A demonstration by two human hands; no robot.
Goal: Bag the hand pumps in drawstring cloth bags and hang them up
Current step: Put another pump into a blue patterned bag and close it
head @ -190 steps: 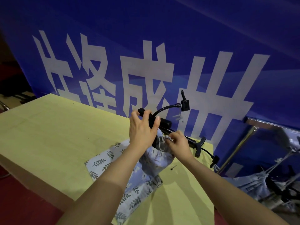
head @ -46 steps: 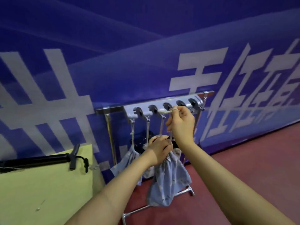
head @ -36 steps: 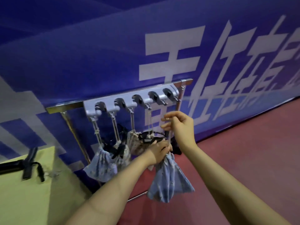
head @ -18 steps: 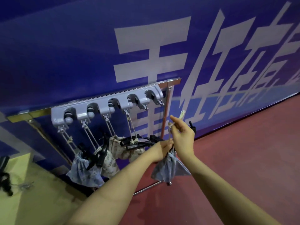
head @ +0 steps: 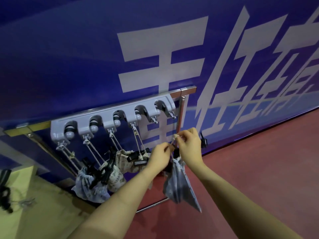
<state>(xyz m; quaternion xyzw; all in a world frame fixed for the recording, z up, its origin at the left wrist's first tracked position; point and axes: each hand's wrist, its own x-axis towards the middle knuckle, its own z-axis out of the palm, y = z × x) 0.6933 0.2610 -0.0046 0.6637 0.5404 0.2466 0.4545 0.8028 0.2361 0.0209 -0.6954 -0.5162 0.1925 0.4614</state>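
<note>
A blue leaf-print drawstring bag (head: 178, 185) with a pump inside hangs below my hands. My left hand (head: 159, 158) grips the gathered neck of the bag. My right hand (head: 189, 144) pinches the knotted end of its white drawstring (head: 175, 136), just below the two free hooks at the right end of the grey hook rail (head: 110, 121). Several other bagged pumps (head: 96, 180) hang by cords from the rail's left hooks, black pump handles sticking out of them.
The rail is fixed on a chrome frame (head: 180, 107) against a blue banner wall with white characters. A yellow table (head: 31, 204) at lower left carries a black pump hose (head: 5, 190). Red floor (head: 259, 161) lies to the right.
The bag has come from the table to the rack. In the last second my right hand dropped from the hooks and took the drawstring's knotted end while my left kept hold of the bag's neck.
</note>
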